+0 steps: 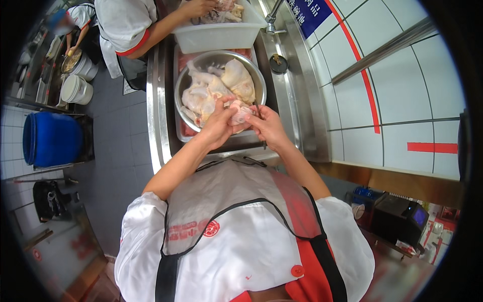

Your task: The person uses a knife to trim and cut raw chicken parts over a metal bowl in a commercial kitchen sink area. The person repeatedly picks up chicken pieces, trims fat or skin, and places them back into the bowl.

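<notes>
Raw chicken pieces (237, 79), pale and skin-on, fill a round stainless steel bowl (263, 81). Over its near rim, my left hand (219, 126) grips a small pinkish piece of raw chicken (240, 113) from the left. My right hand (268, 124) pinches the same piece from the right between thumb and fingers. A slender dark tool (265, 145), perhaps a knife, runs through my right hand, its lower end below the fingers. My fingers hide much of the piece and the middle of the tool.
Under the bowl lies a tray (183, 136) with reddish contents, within a steel sink (160, 124). Beyond stands a white plastic tub (217, 37) of raw meat, with a co-worker's hand (198, 8) at it. A faucet (271, 24) rises at the right, beside the tiled wall (400, 94).
</notes>
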Tool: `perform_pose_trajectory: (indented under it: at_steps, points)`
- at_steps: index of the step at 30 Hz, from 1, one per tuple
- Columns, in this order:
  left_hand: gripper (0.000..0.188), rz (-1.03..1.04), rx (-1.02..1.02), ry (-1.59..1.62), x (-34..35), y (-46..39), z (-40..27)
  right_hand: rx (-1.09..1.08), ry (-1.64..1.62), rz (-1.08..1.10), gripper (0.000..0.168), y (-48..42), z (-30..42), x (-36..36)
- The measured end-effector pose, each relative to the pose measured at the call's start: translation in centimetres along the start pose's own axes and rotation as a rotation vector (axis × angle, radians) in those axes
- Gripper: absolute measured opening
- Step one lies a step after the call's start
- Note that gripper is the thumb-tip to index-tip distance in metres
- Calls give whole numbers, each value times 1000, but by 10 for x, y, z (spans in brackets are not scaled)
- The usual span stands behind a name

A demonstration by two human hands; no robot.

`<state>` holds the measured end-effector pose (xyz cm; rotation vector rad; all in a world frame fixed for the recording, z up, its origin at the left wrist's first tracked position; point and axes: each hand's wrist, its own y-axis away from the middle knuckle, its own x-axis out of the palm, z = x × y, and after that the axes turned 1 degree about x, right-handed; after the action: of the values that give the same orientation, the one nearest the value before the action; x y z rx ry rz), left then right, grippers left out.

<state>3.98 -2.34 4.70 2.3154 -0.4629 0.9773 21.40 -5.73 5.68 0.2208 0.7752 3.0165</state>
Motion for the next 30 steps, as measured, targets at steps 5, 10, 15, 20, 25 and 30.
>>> perform_pose_trajectory:
  at_steps: [5,10,15,20,25,30]
  points:
    - [34,75,-48,-108,-4,0,-9,-14,9,-5,32,-4,3,-7]
    - [33,71,-81,-71,-6,1,-10,-12,22,2,34,-3,9,-10]
    - [38,26,-25,-86,0,4,-6,-182,147,-106,27,4,10,-7]
    - [38,-100,67,-197,3,3,-1,-717,801,-232,17,16,5,2]
    - [38,-185,132,-229,5,4,2,-796,1065,-260,15,31,10,22]
    - [37,-200,140,-273,5,6,2,-920,1095,-251,13,25,6,26]
